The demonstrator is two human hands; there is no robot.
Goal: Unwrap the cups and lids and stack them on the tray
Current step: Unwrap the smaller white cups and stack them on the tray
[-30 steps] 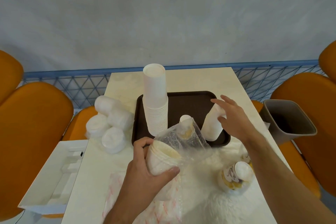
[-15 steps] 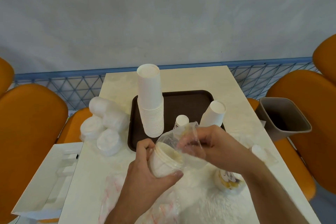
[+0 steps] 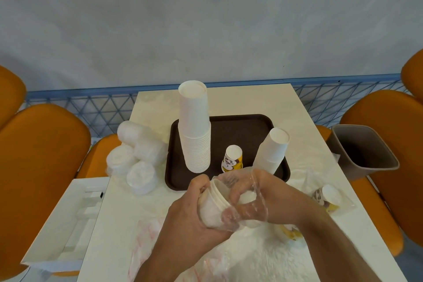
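**Both hands on the wrapped cup stack, near edge of tabletop**

Nearest, crumpled clear wrappers [image 3: 263, 258] lie on the tabletop [image 3: 119, 224]. Just above them the left hand [image 3: 192, 215] has its grip closed round a short stack of white cups [image 3: 212, 204] lying on its side inside a clear plastic sleeve [image 3: 256, 197]. The right hand [image 3: 274, 199] grips the sleeve at the stack's open end, fingers curled through the film. To the right, a wrapped printed cup [image 3: 329, 197] lies on its side. Beyond the hands, the brown tray [image 3: 242, 128] carries three upturned items: a tall white stack [image 3: 194, 130], a small printed cup [image 3: 232, 159] and a short white stack [image 3: 273, 149]. Left of the tray sit wrapped lids [image 3: 137, 155]. A grey bin [image 3: 364, 151] stands right of the tabletop.
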